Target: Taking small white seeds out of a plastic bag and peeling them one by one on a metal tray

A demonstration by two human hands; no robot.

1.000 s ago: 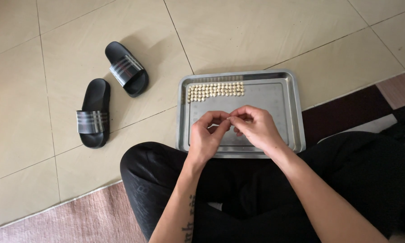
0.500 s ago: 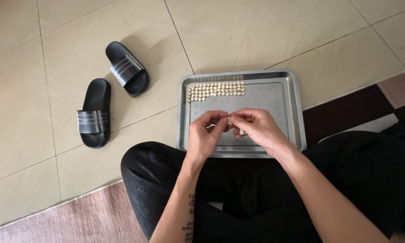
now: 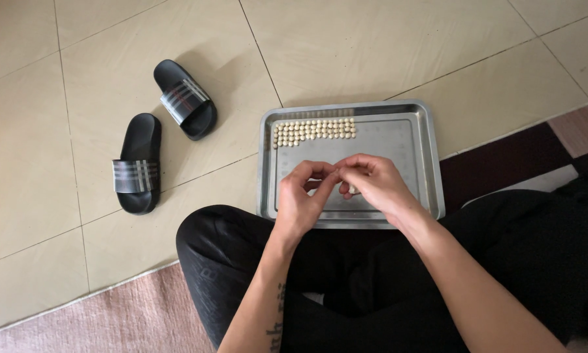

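A shiny metal tray (image 3: 431,157) lies on the tiled floor in front of my crossed legs. Several small pale beads (image 3: 313,129) sit in neat rows along its far left part. My left hand (image 3: 303,199) and my right hand (image 3: 375,186) hover over the tray's near half, fingertips meeting. Both pinch something tiny between them; a pale bead (image 3: 351,189) shows under my right fingers. What exactly my left fingers hold is too small to tell.
Two black slides with striped bands lie on the floor to the left, one (image 3: 137,163) nearer, one (image 3: 186,99) farther. A pinkish rug (image 3: 111,314) lies under me and a dark rug strip (image 3: 503,163) runs right of the tray.
My hands stay together over the tray; the fingers have shifted only slightly. The tray, beads and slides have not moved.
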